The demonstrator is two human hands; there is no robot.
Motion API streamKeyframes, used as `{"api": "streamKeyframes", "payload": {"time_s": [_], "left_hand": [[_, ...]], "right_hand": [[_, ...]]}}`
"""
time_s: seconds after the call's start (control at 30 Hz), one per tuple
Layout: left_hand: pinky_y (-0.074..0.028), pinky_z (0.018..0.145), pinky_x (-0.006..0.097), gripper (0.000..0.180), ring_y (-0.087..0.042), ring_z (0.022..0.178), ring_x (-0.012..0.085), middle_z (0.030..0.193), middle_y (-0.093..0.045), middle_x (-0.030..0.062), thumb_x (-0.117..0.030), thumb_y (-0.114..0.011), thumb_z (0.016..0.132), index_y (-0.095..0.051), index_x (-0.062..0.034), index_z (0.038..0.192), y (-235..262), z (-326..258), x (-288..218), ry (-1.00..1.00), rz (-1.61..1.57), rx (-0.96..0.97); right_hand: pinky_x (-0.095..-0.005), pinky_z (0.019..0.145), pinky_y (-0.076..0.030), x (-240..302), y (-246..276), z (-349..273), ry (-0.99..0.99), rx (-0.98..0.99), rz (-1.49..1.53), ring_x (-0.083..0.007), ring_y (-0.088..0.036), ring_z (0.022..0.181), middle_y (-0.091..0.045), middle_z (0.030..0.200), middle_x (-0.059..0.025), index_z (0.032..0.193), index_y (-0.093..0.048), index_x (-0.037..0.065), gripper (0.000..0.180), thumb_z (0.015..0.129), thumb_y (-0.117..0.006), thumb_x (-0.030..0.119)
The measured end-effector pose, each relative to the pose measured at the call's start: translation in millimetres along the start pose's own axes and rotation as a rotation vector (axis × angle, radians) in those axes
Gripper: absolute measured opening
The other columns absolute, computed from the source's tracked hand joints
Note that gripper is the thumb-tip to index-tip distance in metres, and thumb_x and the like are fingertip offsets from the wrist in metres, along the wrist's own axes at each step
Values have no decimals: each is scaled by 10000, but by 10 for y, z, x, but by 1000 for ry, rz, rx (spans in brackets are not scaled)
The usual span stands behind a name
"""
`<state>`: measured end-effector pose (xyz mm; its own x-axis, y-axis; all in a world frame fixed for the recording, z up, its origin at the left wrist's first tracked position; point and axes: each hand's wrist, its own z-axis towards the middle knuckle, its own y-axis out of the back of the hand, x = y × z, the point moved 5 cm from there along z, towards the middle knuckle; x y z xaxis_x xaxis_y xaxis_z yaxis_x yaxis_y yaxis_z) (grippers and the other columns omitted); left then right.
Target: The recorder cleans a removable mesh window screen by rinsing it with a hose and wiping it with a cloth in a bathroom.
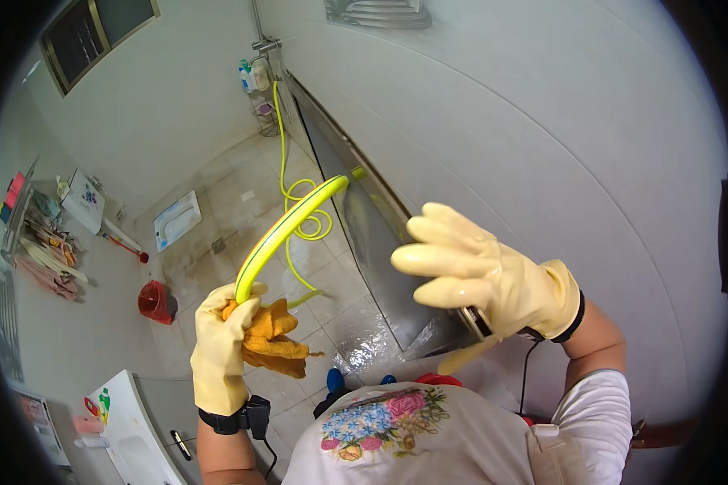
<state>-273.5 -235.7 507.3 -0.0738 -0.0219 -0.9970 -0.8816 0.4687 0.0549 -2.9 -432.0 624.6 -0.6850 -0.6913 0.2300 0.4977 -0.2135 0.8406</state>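
Note:
My left hand point(220, 343), in a cream rubber glove, is closed round a yellow-green hose point(287, 226) and an orange cloth point(277, 338). From that grip the hose arches up and away to the right, its far end close to a tall grey panel point(356, 210) with a metal-edged top. My right hand point(481, 271), gloved alike, has its fingers stretched out over the panel's near end. Its thumb hangs down on the near side; whether the palm rests on the edge I cannot tell. Wet patches shine on the tiled floor point(344, 311) below.
The hose's loops lie on the floor beyond the panel, leading to a shower fitting point(265, 48). On the left are a squat toilet point(178, 220), a red bucket point(157, 302), hanging cloths point(48, 263) and a white sink point(129, 428). A pale wall point(590, 162) borders the right.

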Motion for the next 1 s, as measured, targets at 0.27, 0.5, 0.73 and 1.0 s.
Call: {"api": "streamKeyframes", "payload": {"time_s": [0.27,0.5,0.73,1.0], "left_hand": [[-489,680,227,204,-590,716,90,812,-651,20,-61,-677,876,-717,35,1053,-45,-108,-70,71,-75,-59],[-389,638,202,206,-471,691,46,797,-555,-41,-26,-690,877,-729,41,1067,-79,-114,-14,102,-96,-53],[-396,620,202,176,-472,670,45,768,-548,-47,-45,-685,898,-722,35,1050,5,-122,233,105,-143,-165],[-473,581,235,150,-548,635,91,774,-573,-8,-51,-651,938,-684,50,1044,532,-535,291,118,-256,-494]], "right_hand": [[-616,1049,-335,140,43,320,80,388,3,-422,-454,1291,-553,1153,-124,862,-604,66,638,471,-902,473],[-608,1088,-418,36,-183,298,384,461,-15,-256,-605,952,-544,807,-30,753,-523,111,179,693,-670,192],[-392,982,-439,-810,-86,296,-331,366,589,-227,-529,735,-487,718,-22,718,-472,101,222,700,-639,245],[-463,587,-401,-975,2,642,253,264,-45,-348,-494,637,-484,659,-92,693,-433,92,428,647,-747,379]]}}
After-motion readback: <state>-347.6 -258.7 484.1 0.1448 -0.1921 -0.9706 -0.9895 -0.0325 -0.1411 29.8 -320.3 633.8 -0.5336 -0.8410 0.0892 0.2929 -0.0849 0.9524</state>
